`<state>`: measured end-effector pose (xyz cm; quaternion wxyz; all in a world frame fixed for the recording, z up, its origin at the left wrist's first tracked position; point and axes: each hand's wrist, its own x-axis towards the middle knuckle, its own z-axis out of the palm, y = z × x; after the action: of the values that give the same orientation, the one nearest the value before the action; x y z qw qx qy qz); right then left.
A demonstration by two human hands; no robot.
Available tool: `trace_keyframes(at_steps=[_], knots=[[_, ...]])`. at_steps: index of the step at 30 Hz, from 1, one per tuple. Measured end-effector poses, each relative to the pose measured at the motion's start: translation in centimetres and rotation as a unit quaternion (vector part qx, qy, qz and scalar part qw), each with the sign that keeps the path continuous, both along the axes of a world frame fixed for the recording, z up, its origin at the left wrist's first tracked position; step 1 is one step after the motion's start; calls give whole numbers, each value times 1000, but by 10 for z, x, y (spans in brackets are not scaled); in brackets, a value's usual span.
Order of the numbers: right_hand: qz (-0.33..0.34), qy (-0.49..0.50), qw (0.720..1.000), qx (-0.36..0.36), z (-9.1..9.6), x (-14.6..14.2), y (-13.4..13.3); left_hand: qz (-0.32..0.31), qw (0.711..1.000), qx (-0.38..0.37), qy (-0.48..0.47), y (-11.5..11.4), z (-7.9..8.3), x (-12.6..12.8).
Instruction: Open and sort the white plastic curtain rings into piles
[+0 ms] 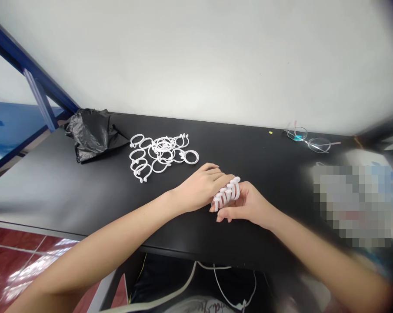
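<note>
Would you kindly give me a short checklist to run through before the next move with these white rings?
1. The stack of white plastic rings is held between the left hand and right hand: ok.
2. The loose rings on the black table touch neither hand: ok.
3. The eyeglasses lie away from both hands: ok.
4. The black plastic bag has an open mouth: cannot tell.
5. Number of rings held: cannot tell.

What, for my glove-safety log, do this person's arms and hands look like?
The left hand and right hand are bare, with no gloves, rings or bracelets showing. The left forearm and right forearm are bare too, with no sleeves, watch or markings in view.
</note>
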<state>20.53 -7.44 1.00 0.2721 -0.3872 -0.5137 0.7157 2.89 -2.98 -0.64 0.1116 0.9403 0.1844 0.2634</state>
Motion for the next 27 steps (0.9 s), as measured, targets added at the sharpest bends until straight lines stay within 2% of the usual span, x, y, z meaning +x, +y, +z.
trace_keyframes(at_steps=[10,17,22,27], knots=[[-39,-15,999,21,-4,-5,-3,17,999,18,33,0,4,-1],[31,39,998,31,1,-1,-1,-6,1000,-10,12,3,-4,-4],[-8,33,999,4,1,-1,-2,-13,1000,-13,13,3,-3,-5],[-40,7,999,29,1,-5,-6,-29,999,-14,-4,4,-3,-5]])
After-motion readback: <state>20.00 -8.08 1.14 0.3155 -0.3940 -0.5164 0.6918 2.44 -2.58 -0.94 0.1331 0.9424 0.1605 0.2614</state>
